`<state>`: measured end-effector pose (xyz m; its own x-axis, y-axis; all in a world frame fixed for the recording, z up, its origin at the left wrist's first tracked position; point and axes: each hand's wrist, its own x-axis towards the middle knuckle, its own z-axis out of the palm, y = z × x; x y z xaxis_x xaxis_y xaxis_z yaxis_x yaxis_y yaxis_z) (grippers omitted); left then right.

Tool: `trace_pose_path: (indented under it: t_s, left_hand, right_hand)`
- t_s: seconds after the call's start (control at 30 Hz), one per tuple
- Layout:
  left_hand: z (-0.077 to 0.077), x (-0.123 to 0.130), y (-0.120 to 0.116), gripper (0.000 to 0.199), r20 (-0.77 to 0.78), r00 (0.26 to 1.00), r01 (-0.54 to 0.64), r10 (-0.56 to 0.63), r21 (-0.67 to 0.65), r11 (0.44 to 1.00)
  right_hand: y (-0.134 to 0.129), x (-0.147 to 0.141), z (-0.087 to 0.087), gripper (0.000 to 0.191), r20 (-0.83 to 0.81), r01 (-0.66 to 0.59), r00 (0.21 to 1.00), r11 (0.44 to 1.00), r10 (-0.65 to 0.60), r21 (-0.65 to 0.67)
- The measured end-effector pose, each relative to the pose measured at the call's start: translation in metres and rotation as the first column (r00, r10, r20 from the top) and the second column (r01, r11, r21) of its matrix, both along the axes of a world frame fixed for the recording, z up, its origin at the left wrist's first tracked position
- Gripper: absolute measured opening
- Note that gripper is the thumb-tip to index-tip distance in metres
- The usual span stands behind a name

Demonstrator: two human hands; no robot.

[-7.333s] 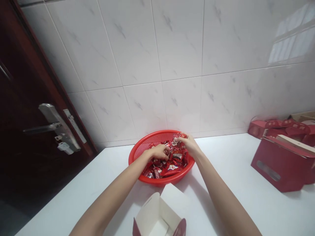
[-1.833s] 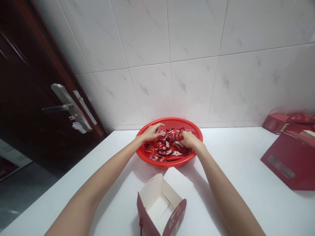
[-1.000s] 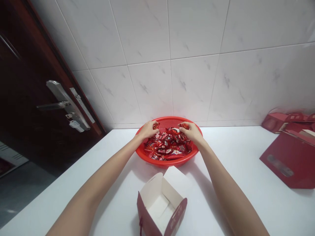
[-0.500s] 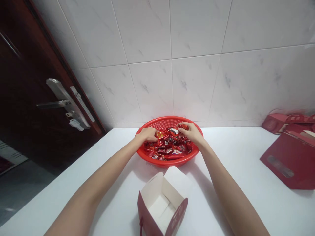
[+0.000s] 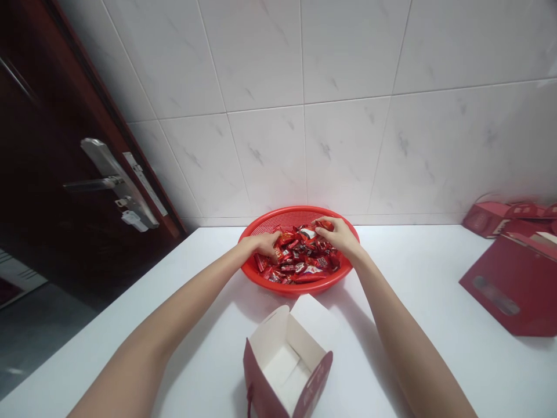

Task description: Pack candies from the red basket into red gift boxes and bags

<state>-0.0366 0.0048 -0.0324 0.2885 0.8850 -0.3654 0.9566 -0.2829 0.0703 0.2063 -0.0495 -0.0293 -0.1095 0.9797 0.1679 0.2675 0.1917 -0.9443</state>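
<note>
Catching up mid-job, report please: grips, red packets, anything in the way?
Left grip among red packets. Right grip holding a packet inside basket edge. Open box in front, seemingly not blocking.

No text is legible to me. Print on the red packets [image 5: 300,266] by the back edge of the table [image 5: 418,290] is too small. Characters on the open box [image 5: 314,384] blur.

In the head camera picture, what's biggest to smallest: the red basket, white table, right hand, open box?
1. White table
2. Red basket and open box: can't rank; the box is nearer and cut off
3. Right hand
</note>
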Motion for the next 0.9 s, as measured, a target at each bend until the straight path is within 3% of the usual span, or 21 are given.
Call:
trace_pose_path:
  t_s: [0.17,0.3,0.47,0.67,0.83,0.9]
  left_hand:
    - [-0.002,-0.002,0.0,0.1,0.104,0.994,0.036,-0.031,-0.044,0.998]
    - [0.0,0.002,-0.001,0.091,0.121,0.989,0.083,-0.081,-0.007,0.997]
    - [0.003,0.002,-0.001,0.078,0.196,0.973,0.103,-0.118,0.082,0.991]
    - [0.004,0.003,0.001,0.029,0.46,0.856,0.088,-0.236,0.321,0.943]
    - [0.006,0.003,0.0,0.048,0.587,0.769,-0.007,-0.253,0.404,0.915]
    - [0.008,0.004,-0.001,0.042,0.64,0.733,-0.051,-0.228,0.387,0.921]
  right_hand:
    - [-0.001,0.001,0.0,0.019,0.046,-0.051,0.998,0.994,0.047,0.098]
    - [-0.001,0.001,0.0,0.02,0.104,-0.087,0.992,0.97,0.064,0.229]
    - [0.0,0.0,-0.001,0.022,0.112,-0.135,0.988,0.956,0.109,0.262]
    - [0.002,0.001,-0.003,0.022,0.077,-0.11,0.993,0.942,0.09,0.317]
    - [0.002,0.001,-0.003,0.021,0.047,-0.121,0.993,0.938,0.112,0.325]
    - [0.002,0.001,-0.003,0.021,0.04,-0.127,0.992,0.937,0.121,0.325]
